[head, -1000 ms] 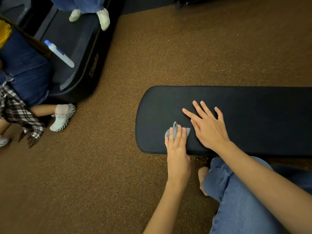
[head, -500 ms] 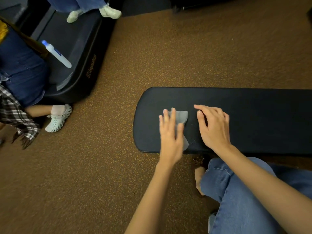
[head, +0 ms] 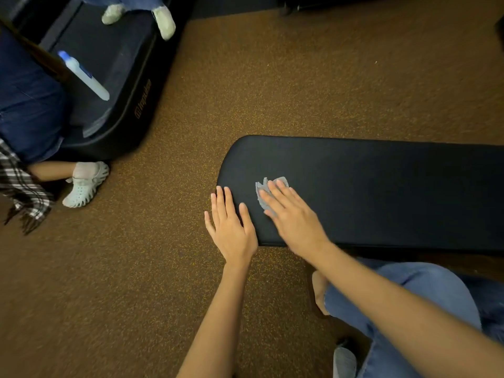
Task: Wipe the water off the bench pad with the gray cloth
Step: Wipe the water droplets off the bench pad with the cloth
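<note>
The black bench pad [head: 381, 186] lies across the right half of the view over the brown speckled floor. The gray cloth [head: 261, 185] sits crumpled on the pad near its rounded left end. My right hand [head: 294, 222] lies flat on top of the cloth, fingers spread, pressing it to the pad; only the cloth's far edge shows past my fingertips. My left hand [head: 231, 227] rests palm down and open on the pad's left front corner, just left of the cloth and apart from it. No water drops are discernible on the dark surface.
A black treadmill [head: 122, 91] stands at the upper left with a white spray bottle [head: 84, 77] on it. One person crouches at the left in a white clog [head: 84, 184]; another's feet [head: 163, 20] stand on the treadmill. My jeans-clad knee [head: 409, 296] is below the pad.
The cloth went from under my left hand to under my right hand. My left hand slid off it toward the pad's left corner, and my right hand moved left onto it.
</note>
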